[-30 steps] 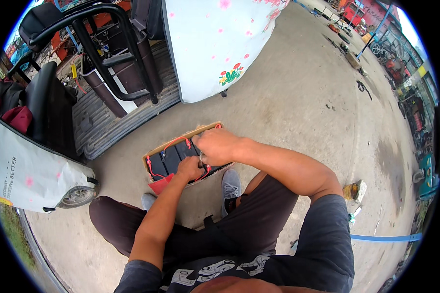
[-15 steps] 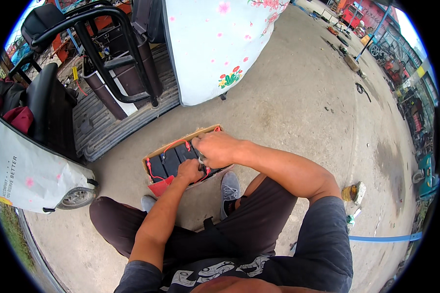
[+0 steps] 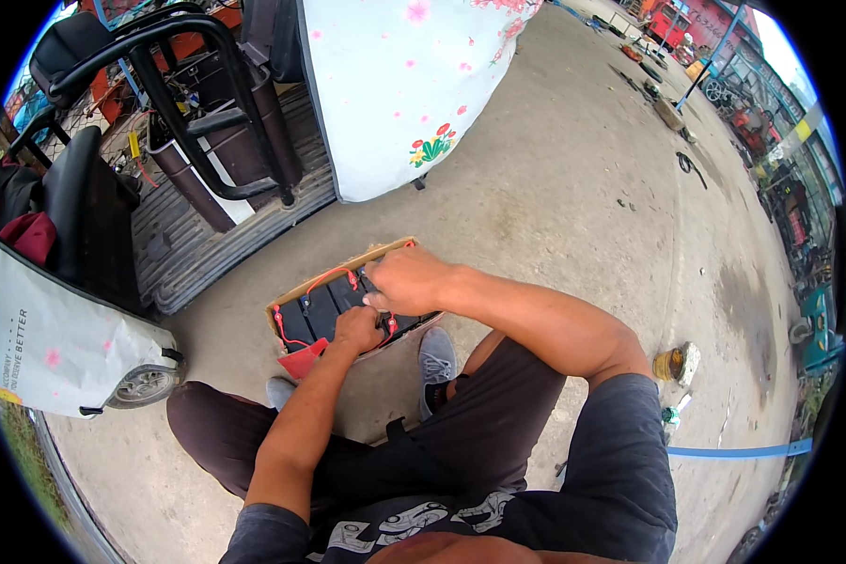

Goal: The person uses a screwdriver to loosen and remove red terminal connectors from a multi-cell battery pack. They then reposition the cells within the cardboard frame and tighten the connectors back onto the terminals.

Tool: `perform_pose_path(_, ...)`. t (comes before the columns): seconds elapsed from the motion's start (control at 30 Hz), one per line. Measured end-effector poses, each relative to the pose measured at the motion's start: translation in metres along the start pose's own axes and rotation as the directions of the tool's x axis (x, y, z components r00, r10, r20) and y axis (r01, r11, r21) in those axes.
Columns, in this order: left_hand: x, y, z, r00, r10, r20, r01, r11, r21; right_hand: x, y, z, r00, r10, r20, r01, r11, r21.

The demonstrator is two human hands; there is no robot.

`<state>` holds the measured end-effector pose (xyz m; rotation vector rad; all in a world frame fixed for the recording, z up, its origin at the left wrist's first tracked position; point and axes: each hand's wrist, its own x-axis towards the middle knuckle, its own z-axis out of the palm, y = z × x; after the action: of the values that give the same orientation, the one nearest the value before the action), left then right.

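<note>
A cardboard box [image 3: 292,302] of black batteries [image 3: 321,312] with red cables [image 3: 281,321] and a red flap sits on the concrete in front of my crouched legs. My right hand [image 3: 409,282] is curled over the box's right half, gripping a small greyish item that its fingers mostly hide. Just below it, my left hand [image 3: 357,329] is closed low among the batteries beside a red lead; what it grips is too small and hidden to name.
An open vehicle with a ribbed deck [image 3: 164,277], black bars and white printed panels [image 3: 404,85] stands front-left, its wheel [image 3: 143,383] near my left knee. At right lie a yellow can [image 3: 667,364], a blue strap [image 3: 733,450] and a black coil [image 3: 689,167]. Machinery lines the far right.
Both hands stay at the batteries, with only small shifts of the fingers. The whole view has slid slightly leftward. The greyish item between my hands shows less than half a second ago.
</note>
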<state>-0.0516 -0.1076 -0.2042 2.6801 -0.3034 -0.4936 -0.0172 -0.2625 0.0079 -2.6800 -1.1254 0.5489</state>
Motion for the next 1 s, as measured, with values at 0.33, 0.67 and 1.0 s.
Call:
perform_pose_path(0.33, -0.001, 0.003, -0.001, 1.0, 0.013, -0.017, -0.013, 1.0, 0.004, -0.002, 0.006, 0.009, 0.994, -0.037, -0.1, 0.04, 0.999, 0.022)
perform_pose_path(0.67, -0.002, 0.002, 0.0, 0.998, 0.033, -0.045, -0.034, 0.999, -0.02, -0.002, 0.005, 0.008, 0.995, -0.026, -0.095, 0.025, 1.0, -0.009)
perform_pose_path(1.0, -0.004, 0.007, -0.005, 0.999, 0.008, -0.036, -0.007, 1.0, 0.012, -0.005, 0.005, 0.007, 0.99, -0.101, -0.102, 0.096, 0.994, -0.049)
